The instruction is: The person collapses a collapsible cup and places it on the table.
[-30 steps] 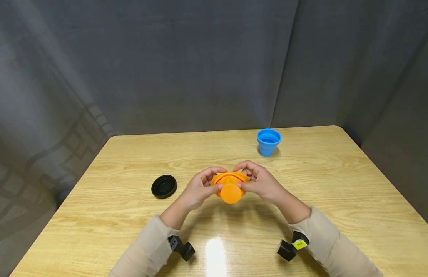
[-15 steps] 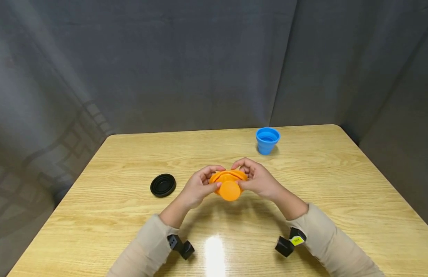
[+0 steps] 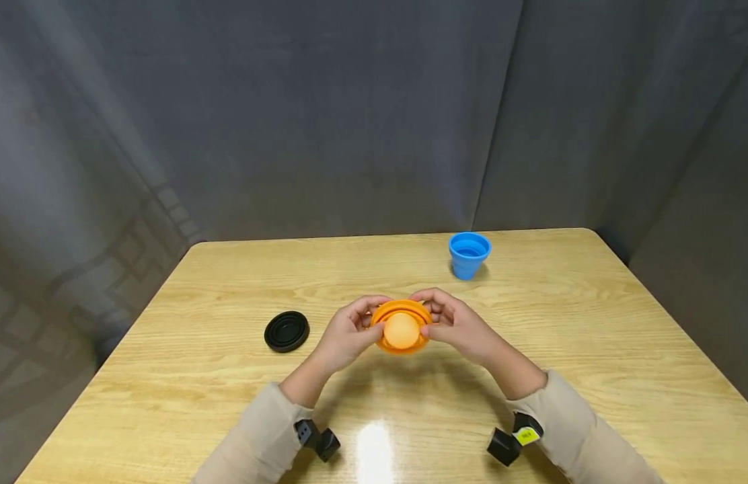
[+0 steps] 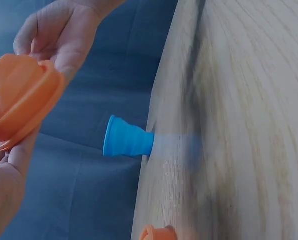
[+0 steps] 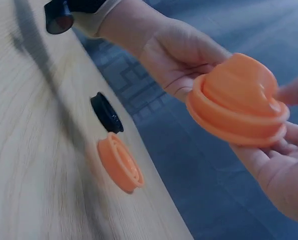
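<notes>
An orange collapsible cup (image 3: 401, 329) is held off the table between both hands, its round base facing the head camera. My left hand (image 3: 348, 336) grips its left side, thumb by the base and fingers at the rim. On the other side my right hand (image 3: 455, 324) grips it the same way. Both wrist views show the orange cup (image 5: 239, 102) squashed, with folded, uneven walls. A blue collapsible cup (image 3: 469, 255) stands upright and extended at the back. To the left a black collapsed cup (image 3: 286, 331) lies flat.
A second orange ribbed ring-shaped piece (image 5: 119, 162) is on the table near the black cup in the right wrist view; the head view does not show it. The wooden table (image 3: 592, 323) ends at a dark grey curtain (image 3: 350, 121).
The orange cup's rim has gone from bent and folded to rounder, and its base now sits within the rim's outline. Both hands keep their grip; the head view has shifted slightly.
</notes>
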Action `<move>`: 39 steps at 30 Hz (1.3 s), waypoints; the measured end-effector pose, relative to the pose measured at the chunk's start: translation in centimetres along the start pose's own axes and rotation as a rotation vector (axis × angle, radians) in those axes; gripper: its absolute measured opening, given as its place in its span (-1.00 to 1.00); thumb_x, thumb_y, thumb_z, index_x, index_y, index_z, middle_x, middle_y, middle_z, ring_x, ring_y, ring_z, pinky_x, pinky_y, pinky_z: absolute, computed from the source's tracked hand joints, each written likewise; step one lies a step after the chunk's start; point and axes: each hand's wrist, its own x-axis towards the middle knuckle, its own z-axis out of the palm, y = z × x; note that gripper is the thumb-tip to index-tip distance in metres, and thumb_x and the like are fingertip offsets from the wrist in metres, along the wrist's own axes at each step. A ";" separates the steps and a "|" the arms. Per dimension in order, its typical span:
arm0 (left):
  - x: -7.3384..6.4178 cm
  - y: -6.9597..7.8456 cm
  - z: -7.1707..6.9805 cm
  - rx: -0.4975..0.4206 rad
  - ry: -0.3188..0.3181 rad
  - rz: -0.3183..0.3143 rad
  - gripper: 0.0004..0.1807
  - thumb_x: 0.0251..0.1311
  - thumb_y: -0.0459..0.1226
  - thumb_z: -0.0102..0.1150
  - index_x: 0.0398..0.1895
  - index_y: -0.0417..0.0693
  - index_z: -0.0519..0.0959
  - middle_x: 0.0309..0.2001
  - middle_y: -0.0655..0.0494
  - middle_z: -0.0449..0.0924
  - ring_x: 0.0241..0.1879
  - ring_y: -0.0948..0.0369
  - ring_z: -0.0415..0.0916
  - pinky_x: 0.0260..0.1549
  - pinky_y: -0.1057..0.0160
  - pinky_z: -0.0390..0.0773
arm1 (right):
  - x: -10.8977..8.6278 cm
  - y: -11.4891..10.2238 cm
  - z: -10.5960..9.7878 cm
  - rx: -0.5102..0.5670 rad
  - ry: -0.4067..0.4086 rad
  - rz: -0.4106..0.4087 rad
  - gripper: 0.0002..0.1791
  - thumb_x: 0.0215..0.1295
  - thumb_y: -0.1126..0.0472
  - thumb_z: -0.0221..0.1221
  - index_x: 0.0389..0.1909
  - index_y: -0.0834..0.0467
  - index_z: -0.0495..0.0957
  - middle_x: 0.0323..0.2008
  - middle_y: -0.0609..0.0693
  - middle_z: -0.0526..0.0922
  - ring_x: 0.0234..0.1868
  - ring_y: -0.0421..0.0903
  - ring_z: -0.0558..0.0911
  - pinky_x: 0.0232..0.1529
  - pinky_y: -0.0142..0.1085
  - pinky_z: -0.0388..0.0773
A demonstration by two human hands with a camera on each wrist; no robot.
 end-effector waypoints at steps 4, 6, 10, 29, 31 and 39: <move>0.0 -0.3 0.1 0.003 0.032 0.003 -0.65 0.06 -0.51 -0.02 -0.02 -0.34 0.37 -0.33 -0.03 0.43 -0.51 0.29 0.35 -0.59 0.44 0.40 | -0.4 0.3 -0.1 0.130 -0.096 -0.048 -0.48 0.09 0.43 0.09 0.04 0.44 0.11 -0.15 0.10 0.42 -0.17 -0.13 0.46 -0.19 -0.35 0.46; 0.0 -0.4 0.2 0.011 0.039 0.010 -0.66 0.06 -0.51 -0.01 -0.03 -0.34 0.38 -0.32 -0.03 0.43 -0.47 0.27 0.39 -0.54 0.41 0.45 | -0.4 0.5 0.0 0.142 -0.097 -0.051 -0.48 0.08 0.40 0.12 0.04 0.37 0.13 -0.16 0.08 0.43 -0.16 -0.13 0.47 -0.18 -0.34 0.46; 0.0 -0.6 0.6 0.035 0.068 0.011 -0.68 0.05 -0.49 0.03 -0.06 -0.31 0.42 -0.36 -0.01 0.44 -0.49 0.26 0.40 -0.54 0.37 0.48 | -0.6 0.8 0.3 0.112 -0.053 -0.037 -0.48 0.07 0.39 0.13 0.03 0.35 0.13 -0.22 0.09 0.42 -0.22 -0.15 0.49 -0.23 -0.35 0.48; -0.3 -0.5 0.3 -0.257 -0.106 -0.066 -0.45 0.04 -0.55 -0.08 0.18 -0.34 0.15 -0.03 -0.09 0.33 -0.12 0.17 0.37 -0.23 0.27 0.46 | -0.5 0.4 2.0 0.015 0.198 0.016 -0.48 -0.05 0.61 0.01 0.01 0.48 0.13 -0.17 0.22 0.45 -0.25 -0.14 0.54 -0.32 -0.33 0.51; -0.3 -0.5 0.4 -0.199 -0.075 -0.053 -0.45 0.00 -0.57 -0.06 0.15 -0.33 0.20 -0.04 -0.12 0.36 -0.14 0.18 0.39 -0.23 0.27 0.47 | -0.5 0.3 2.1 0.000 0.218 0.035 -0.49 -0.05 0.61 0.01 0.00 0.48 0.14 -0.15 0.28 0.43 -0.25 -0.14 0.54 -0.32 -0.33 0.51; 0.0 0.0 0.9 -0.031 0.024 -0.039 -0.48 -0.11 -0.61 -0.09 0.05 -0.31 0.33 -0.10 -0.13 0.42 -0.22 0.20 0.40 -0.28 0.28 0.48 | -0.5 -0.2 2.7 -0.062 0.379 0.064 -0.53 -0.14 0.64 0.00 -0.07 0.44 0.28 -0.25 0.29 0.49 -0.33 -0.14 0.56 -0.38 -0.32 0.53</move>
